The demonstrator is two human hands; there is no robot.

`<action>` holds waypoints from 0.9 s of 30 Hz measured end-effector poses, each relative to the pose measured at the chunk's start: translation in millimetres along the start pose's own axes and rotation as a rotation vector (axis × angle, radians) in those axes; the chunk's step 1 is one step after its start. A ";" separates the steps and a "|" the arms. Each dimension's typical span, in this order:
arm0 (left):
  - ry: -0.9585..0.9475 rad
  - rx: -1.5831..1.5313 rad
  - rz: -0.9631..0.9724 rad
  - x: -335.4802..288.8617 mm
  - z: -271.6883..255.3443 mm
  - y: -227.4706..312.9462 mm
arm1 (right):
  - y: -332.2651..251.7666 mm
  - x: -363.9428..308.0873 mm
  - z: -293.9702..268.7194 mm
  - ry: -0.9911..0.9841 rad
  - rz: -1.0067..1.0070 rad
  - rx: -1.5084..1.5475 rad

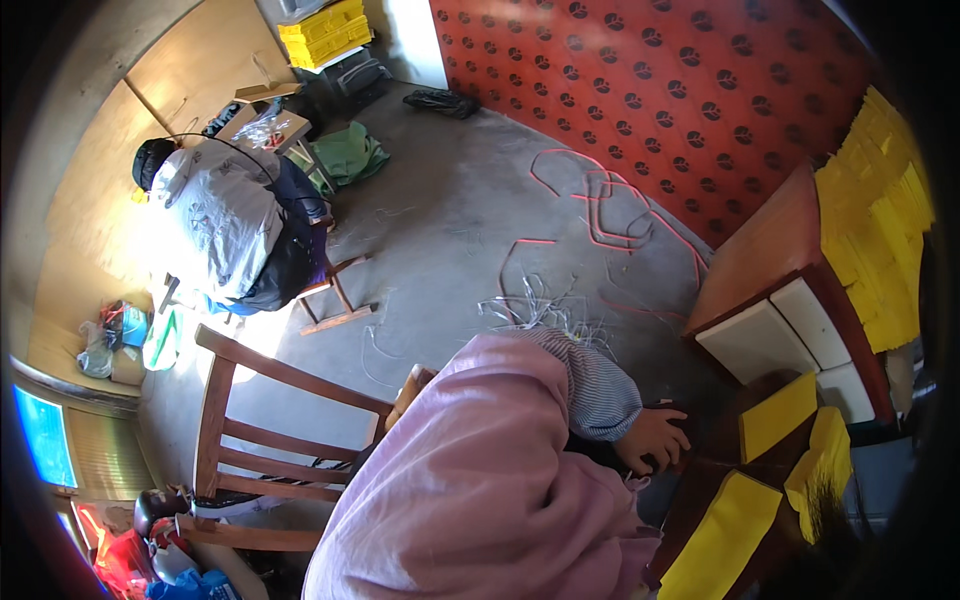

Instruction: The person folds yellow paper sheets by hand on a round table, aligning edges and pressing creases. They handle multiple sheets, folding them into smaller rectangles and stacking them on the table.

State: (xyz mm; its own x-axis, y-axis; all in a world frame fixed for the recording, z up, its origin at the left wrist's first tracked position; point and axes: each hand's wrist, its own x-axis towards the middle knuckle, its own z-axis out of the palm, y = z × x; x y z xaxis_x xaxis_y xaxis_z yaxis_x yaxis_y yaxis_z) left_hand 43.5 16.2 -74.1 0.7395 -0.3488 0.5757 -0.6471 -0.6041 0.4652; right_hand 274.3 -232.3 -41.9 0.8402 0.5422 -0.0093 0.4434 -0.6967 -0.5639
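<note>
A pink garment (470,470) over a striped sleeve (592,385) fills the lower middle; it appears to be my own side and arm. At the end of that sleeve my left hand (652,440) hangs beside the edge of a dark brown surface (715,440). Its fingers are bent but apart, with nothing visible in them. Nearest to it are yellow pieces lying on the brown surface: a flat piece (778,415), a long strip (720,540) and a curved piece (822,470). My right hand does not show.
A wooden chair (275,430) stands left of the pink garment. Tangled strips (545,300) and red tubing (600,215) lie on the grey floor. Yellow stacks (870,240) rest on a cabinet (765,340). A seated person in a grey jacket (215,215) bends forward at far left.
</note>
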 end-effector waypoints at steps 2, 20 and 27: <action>-0.022 0.010 -0.010 1.1 -1.4 0.7 | 10.0 -10.3 -8.8 0.011 0.045 -0.014; -0.294 0.116 -0.199 -0.8 -12.7 2.0 | 87.8 -69.9 -58.8 0.067 0.359 -0.073; -0.204 0.107 -0.186 -2.7 -6.8 -0.5 | 100.6 -80.3 -57.5 0.046 0.413 -0.084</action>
State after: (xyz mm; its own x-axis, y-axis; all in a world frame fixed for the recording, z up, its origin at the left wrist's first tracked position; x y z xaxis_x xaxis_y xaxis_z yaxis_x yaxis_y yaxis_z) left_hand 40.6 22.3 -71.4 0.8725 -0.3554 0.3352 -0.4819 -0.7393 0.4704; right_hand 269.4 -372.9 -50.4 0.9649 0.1889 -0.1823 0.0886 -0.8881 -0.4511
